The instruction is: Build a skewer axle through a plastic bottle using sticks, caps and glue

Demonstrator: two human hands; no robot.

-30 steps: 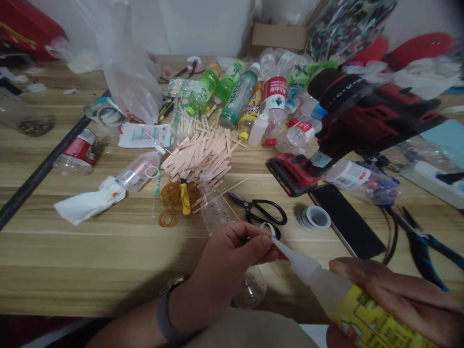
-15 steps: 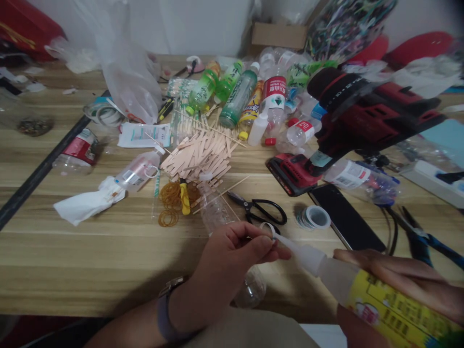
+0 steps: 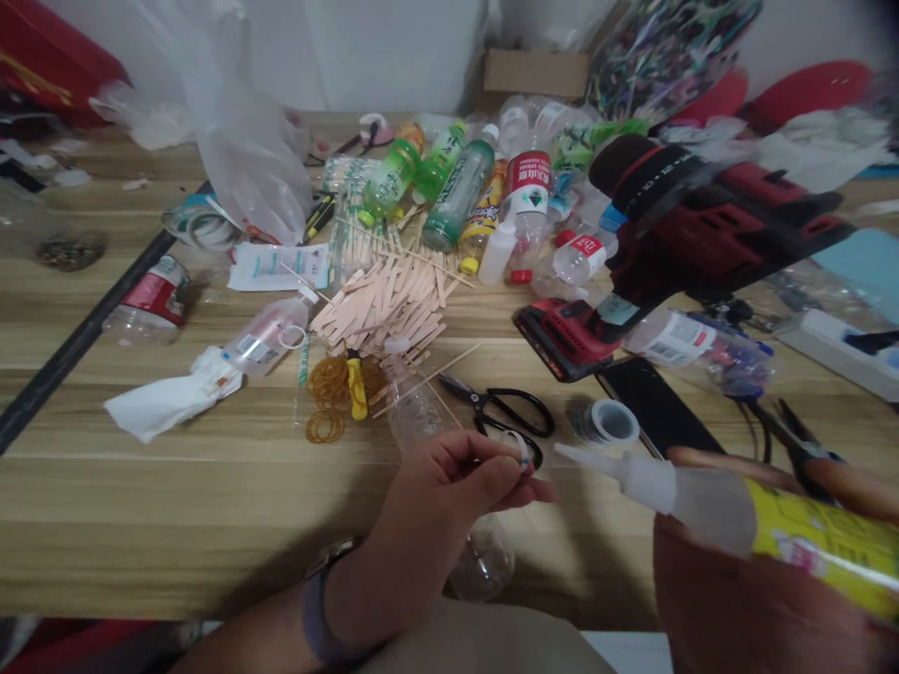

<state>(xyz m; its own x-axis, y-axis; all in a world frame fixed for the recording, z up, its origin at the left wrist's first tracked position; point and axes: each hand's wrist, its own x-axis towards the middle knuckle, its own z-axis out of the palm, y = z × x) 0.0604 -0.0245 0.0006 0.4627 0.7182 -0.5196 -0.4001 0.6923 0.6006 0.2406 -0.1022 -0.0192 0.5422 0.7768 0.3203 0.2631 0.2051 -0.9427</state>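
Observation:
My left hand [image 3: 435, 515] pinches a small white ring [image 3: 523, 447] between thumb and fingertips. A glue bottle [image 3: 716, 510] with a yellow label and a long white nozzle lies in my right hand [image 3: 758, 599], fingers closed around it. Its nozzle tip points left and is a short gap away from the ring. Beneath my left hand a clear plastic bottle [image 3: 486, 562] lies on the wooden table [image 3: 175, 524], partly hidden by the hand. Black-handled scissors [image 3: 523, 407] lie just beyond the ring. To their right sits a small stack of white rings [image 3: 613, 421].
A red and black drill [image 3: 660, 243] stands at the right, beside a phone [image 3: 660, 407] and pliers [image 3: 793, 435]. Wooden sticks [image 3: 386, 300], rubber bands [image 3: 330, 388] and several drink bottles [image 3: 460, 192] fill the middle. A black bar [image 3: 91, 323] crosses the left side.
My right hand has drawn the glue bottle back to the right, so its nozzle has parted from the ring. My left hand keeps its pinch on the ring, nearly in place.

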